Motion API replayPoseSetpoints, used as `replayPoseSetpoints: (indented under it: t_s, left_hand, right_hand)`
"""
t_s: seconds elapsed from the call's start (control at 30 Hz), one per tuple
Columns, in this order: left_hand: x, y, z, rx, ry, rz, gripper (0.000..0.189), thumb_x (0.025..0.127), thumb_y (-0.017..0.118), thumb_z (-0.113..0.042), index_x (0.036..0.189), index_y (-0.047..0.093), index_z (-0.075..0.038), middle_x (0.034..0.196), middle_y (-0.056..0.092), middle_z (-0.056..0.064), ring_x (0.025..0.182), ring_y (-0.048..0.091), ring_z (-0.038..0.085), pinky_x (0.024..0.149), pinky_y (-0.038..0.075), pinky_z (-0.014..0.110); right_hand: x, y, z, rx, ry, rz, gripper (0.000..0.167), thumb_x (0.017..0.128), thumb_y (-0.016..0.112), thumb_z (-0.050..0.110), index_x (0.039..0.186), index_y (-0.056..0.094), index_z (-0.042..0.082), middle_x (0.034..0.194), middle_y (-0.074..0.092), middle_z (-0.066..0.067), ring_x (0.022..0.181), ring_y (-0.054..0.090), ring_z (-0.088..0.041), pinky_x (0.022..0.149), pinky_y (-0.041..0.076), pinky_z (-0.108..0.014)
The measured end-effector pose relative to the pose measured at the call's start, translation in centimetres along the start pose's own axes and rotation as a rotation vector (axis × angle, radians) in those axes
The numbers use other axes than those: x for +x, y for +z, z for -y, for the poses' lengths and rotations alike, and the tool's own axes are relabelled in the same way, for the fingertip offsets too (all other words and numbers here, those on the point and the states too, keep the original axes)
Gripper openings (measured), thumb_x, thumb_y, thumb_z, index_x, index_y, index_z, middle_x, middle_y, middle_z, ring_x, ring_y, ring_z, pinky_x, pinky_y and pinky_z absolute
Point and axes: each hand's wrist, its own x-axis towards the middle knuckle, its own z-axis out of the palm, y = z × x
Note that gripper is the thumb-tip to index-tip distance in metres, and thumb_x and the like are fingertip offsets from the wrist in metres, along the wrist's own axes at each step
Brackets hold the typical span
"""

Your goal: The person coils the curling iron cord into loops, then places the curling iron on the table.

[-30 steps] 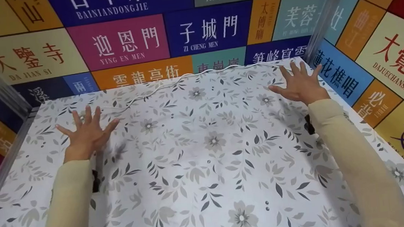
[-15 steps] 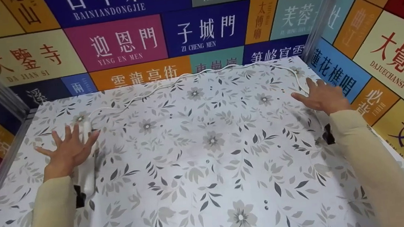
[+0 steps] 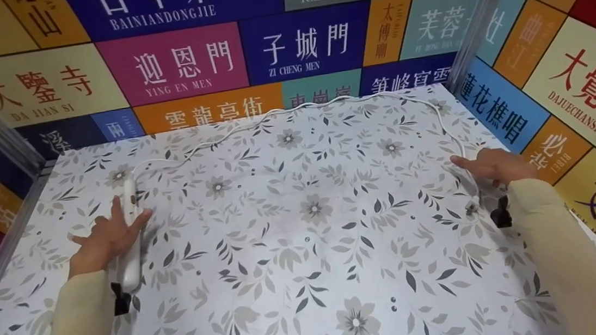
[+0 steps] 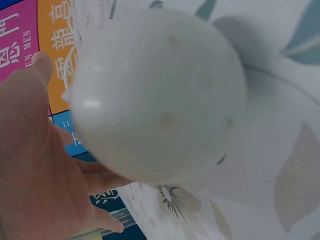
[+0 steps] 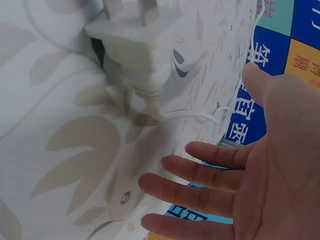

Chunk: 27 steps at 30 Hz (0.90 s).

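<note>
A long white power strip [image 3: 132, 271] lies on the left side of the patterned table. Over it is my left hand [image 3: 103, 241], with the thumb at the strip's right side and the fingers loosely extended. The left wrist view shows the strip's rounded end [image 4: 160, 100] close up, with that hand [image 4: 40, 160] beyond it. From the strip a thin white cord [image 3: 271, 112] runs along the back edge to a two-prong plug [image 5: 135, 50] on the right. My right hand [image 3: 500, 165] hovers near the plug, and its fingers [image 5: 195, 192] are straight in the right wrist view.
The table [image 3: 267, 302] has a white covering with grey leaves and flowers. Colourful panels with Chinese lettering [image 3: 173, 62] stand behind it and at both sides. Clear upright posts [image 3: 481, 24] stand at the back corners. Small black camera mounts [image 3: 501, 213] hang by the wrists.
Both hands have moved outward and nearer to me, and their spread fingers have relaxed. More of the power strip and the cord's right end now show.
</note>
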Motion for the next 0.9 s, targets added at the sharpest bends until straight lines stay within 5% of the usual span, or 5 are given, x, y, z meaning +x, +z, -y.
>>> replayPoseSetpoints:
  t_s: [0.13, 0.33, 0.5, 0.7, 0.9]
  left_hand:
    - [0.1, -0.1, -0.4, -0.007, -0.045, -0.016, 0.123, 0.086, 0.032, -0.087, 0.153, -0.023, 0.001, 0.148, -0.006, 0.054, 0.133, 0.007, 0.075, 0.104, 0.012, 0.083]
    - [0.2, 0.5, -0.2, -0.054, -0.093, -0.008, 0.13, 0.083, 0.057, -0.078, 0.155, -0.014, 0.005, 0.145, 0.012, 0.053, 0.122, 0.034, 0.068, 0.092, 0.04, 0.07]
    - [0.3, 0.4, -0.5, -0.079, -0.126, 0.025, 0.129, 0.087, 0.062, -0.067, 0.149, -0.016, 0.015, 0.145, 0.012, 0.053, 0.126, 0.033, 0.067, 0.1, 0.038, 0.069]
    - [-0.7, 0.3, -1.3, -0.186, -0.241, 0.084, 0.127, 0.092, 0.063, -0.055, 0.142, -0.029, 0.017, 0.145, 0.014, 0.054, 0.132, 0.032, 0.062, 0.108, 0.035, 0.065]
    - [-1.2, 0.5, -1.4, -0.205, -0.209, -0.023, 0.104, 0.095, 0.062, -0.038, 0.144, -0.007, 0.023, 0.135, 0.037, 0.049, 0.124, 0.046, 0.056, 0.102, 0.041, 0.061]
  right_hand:
    - [0.7, 0.0, -0.3, 0.121, -0.017, 0.066, 0.09, 0.093, 0.048, 0.072, 0.124, 0.046, -0.013, 0.111, 0.056, -0.027, 0.095, 0.062, -0.036, 0.072, 0.058, -0.043]
    - [1.1, 0.3, -0.5, 0.184, -0.046, 0.097, 0.062, 0.097, 0.064, 0.041, 0.125, 0.049, -0.012, 0.104, 0.061, -0.02, 0.091, 0.062, -0.028, 0.078, 0.059, -0.042]
    - [1.2, 0.6, -0.8, 0.176, -0.109, 0.08, 0.046, 0.098, 0.064, 0.031, 0.117, 0.054, -0.01, 0.09, 0.059, -0.01, 0.083, 0.059, -0.022, 0.075, 0.058, -0.04]
    - [1.7, 0.7, -0.2, 0.135, -0.172, 0.075, 0.029, 0.099, 0.061, 0.022, 0.106, 0.06, -0.007, 0.085, 0.061, -0.009, 0.077, 0.06, -0.02, 0.072, 0.058, -0.038]
    - [1.8, 0.1, 0.4, 0.07, -0.181, 0.023, 0.026, 0.098, 0.058, 0.016, 0.108, 0.057, -0.009, 0.092, 0.06, -0.016, 0.079, 0.058, -0.023, 0.069, 0.055, -0.037]
